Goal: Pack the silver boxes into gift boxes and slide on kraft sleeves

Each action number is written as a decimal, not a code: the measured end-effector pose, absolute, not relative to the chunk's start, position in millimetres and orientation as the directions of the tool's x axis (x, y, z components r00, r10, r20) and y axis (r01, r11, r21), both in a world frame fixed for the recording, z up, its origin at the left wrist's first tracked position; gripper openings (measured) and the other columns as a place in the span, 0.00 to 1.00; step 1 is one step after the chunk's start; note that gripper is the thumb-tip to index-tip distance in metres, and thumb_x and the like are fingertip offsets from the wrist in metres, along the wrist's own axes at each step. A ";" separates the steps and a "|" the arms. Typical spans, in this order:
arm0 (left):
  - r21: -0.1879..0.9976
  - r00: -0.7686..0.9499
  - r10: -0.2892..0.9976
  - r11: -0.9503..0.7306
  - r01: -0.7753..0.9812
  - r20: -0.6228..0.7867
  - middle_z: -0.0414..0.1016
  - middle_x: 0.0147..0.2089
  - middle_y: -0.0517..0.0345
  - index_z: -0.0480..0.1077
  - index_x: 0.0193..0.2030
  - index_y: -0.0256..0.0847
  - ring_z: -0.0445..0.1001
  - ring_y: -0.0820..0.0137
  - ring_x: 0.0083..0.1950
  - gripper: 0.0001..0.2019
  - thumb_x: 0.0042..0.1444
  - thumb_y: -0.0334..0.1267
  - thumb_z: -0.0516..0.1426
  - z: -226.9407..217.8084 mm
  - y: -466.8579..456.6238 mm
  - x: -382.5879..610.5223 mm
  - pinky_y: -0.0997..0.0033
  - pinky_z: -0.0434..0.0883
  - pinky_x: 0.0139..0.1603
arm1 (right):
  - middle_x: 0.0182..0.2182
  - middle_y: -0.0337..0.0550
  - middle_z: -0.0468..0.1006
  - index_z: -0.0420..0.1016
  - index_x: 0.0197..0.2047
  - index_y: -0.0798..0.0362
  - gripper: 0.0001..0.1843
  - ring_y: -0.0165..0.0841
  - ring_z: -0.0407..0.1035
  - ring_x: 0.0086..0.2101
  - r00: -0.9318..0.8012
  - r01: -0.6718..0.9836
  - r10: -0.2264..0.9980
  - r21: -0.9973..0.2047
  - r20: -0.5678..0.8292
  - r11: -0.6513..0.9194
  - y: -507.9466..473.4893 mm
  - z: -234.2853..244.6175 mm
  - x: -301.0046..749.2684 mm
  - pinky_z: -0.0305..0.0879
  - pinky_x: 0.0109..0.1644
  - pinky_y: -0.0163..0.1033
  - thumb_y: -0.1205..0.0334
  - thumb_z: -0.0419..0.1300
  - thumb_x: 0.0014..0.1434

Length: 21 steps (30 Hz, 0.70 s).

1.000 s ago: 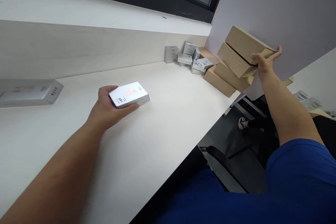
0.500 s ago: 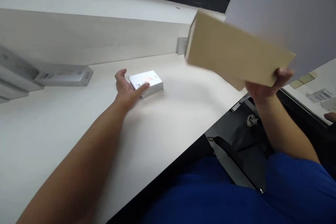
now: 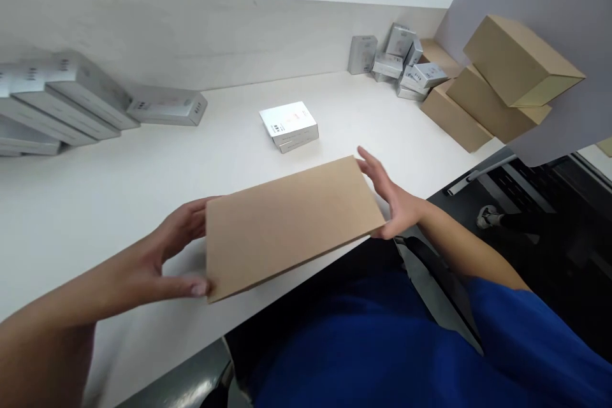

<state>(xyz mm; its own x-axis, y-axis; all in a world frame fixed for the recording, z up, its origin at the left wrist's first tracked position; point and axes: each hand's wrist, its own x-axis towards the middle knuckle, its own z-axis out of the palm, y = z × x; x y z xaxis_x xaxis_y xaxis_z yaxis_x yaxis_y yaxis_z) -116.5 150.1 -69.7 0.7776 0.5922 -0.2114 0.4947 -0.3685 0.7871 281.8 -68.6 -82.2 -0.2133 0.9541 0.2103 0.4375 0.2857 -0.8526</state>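
Note:
A plain brown cardboard box (image 3: 294, 223) is held between my two hands at the front edge of the white table. Gripping its left end is my left hand (image 3: 165, 258), thumb at the near corner and fingers at the far one. My right hand (image 3: 387, 197) clasps the right end, thumb low and fingers toward the far corner. Just beyond the box lie small white printed boxes (image 3: 289, 121), stacked slightly askew and touched by neither hand. The underside of the cardboard box is hidden.
Several white boxes (image 3: 71, 95) lean in a row at the left, beside a single flat one (image 3: 167, 105). Small grey-white boxes (image 3: 389, 64) are heaped at the back right, next to stacked brown cartons (image 3: 507, 86). A chair (image 3: 435, 274) stands below the table edge.
My left hand has let go of the small white boxes and now grips the cardboard box. The cardboard box has come down from the upper right to the table front in my right hand.

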 end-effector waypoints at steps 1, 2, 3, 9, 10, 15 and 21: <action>0.776 0.779 0.589 -0.383 0.502 -0.214 0.77 0.69 0.57 0.69 0.67 0.72 0.77 0.42 0.70 0.54 0.27 0.54 0.77 -78.4 148.1 -128.6 0.43 0.83 0.61 | 0.82 0.47 0.42 0.23 0.83 0.31 0.81 0.59 0.41 0.79 -0.253 0.459 0.952 -0.844 0.175 0.277 -60.3 -84.8 280.7 0.39 0.82 0.70 0.40 0.77 0.43; 0.766 0.771 0.606 -0.395 0.507 -0.197 0.77 0.70 0.57 0.68 0.68 0.71 0.77 0.43 0.70 0.52 0.31 0.53 0.76 -86.4 145.4 -136.1 0.43 0.82 0.63 | 0.82 0.46 0.41 0.25 0.84 0.32 0.79 0.59 0.41 0.79 -0.276 0.477 0.951 -0.839 0.141 0.263 -50.3 -87.5 280.2 0.39 0.82 0.70 0.41 0.77 0.45; 0.759 0.749 0.642 -0.404 0.511 -0.163 0.78 0.68 0.56 0.69 0.67 0.68 0.78 0.43 0.68 0.48 0.34 0.54 0.75 -93.1 141.8 -139.2 0.43 0.82 0.63 | 0.83 0.45 0.42 0.28 0.84 0.32 0.76 0.59 0.41 0.79 -0.280 0.490 0.953 -0.836 0.115 0.246 -39.0 -89.8 280.3 0.40 0.82 0.70 0.41 0.76 0.47; 0.652 0.759 0.646 -0.610 0.450 0.080 0.87 0.52 0.55 0.76 0.59 0.59 0.86 0.46 0.51 0.27 0.51 0.55 0.64 -102.8 117.2 -112.0 0.44 0.84 0.51 | 0.78 0.39 0.57 0.47 0.82 0.28 0.55 0.55 0.52 0.75 -0.111 0.471 0.991 -0.875 0.068 0.113 17.7 -91.5 277.6 0.50 0.80 0.71 0.50 0.66 0.56; 0.622 0.769 0.632 -0.640 0.451 0.093 0.87 0.52 0.56 0.76 0.59 0.59 0.86 0.46 0.51 0.27 0.51 0.55 0.64 -102.7 115.8 -109.5 0.43 0.84 0.52 | 0.77 0.40 0.58 0.46 0.81 0.28 0.54 0.55 0.55 0.74 -0.110 0.471 0.992 -0.876 0.059 0.104 19.8 -90.5 274.5 0.53 0.79 0.71 0.51 0.66 0.57; 0.542 0.714 0.685 -0.660 0.521 0.146 0.85 0.61 0.55 0.77 0.62 0.58 0.83 0.45 0.60 0.30 0.51 0.54 0.63 -107.6 117.3 -115.8 0.40 0.81 0.64 | 0.76 0.45 0.59 0.40 0.82 0.31 0.56 0.55 0.56 0.73 -0.137 0.518 0.987 -0.844 0.081 0.141 9.5 -88.2 261.6 0.54 0.78 0.70 0.52 0.66 0.58; 0.559 0.598 0.760 -0.621 0.550 0.255 0.84 0.60 0.74 0.82 0.54 0.76 0.81 0.44 0.62 0.21 0.54 0.50 0.61 -99.3 126.2 -152.8 0.34 0.76 0.71 | 0.80 0.40 0.54 0.37 0.83 0.28 0.57 0.56 0.54 0.75 -0.223 0.527 0.966 -0.817 0.134 0.235 14.4 -90.1 252.8 0.53 0.79 0.70 0.53 0.65 0.60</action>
<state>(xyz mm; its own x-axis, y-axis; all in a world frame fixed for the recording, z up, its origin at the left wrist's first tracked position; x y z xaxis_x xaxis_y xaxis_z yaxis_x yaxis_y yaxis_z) -152.8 126.2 -99.3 0.5980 0.7597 0.2555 0.5500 -0.6208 0.5587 252.8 14.4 -90.1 -0.2225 0.9657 0.1338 0.5275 0.2347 -0.8165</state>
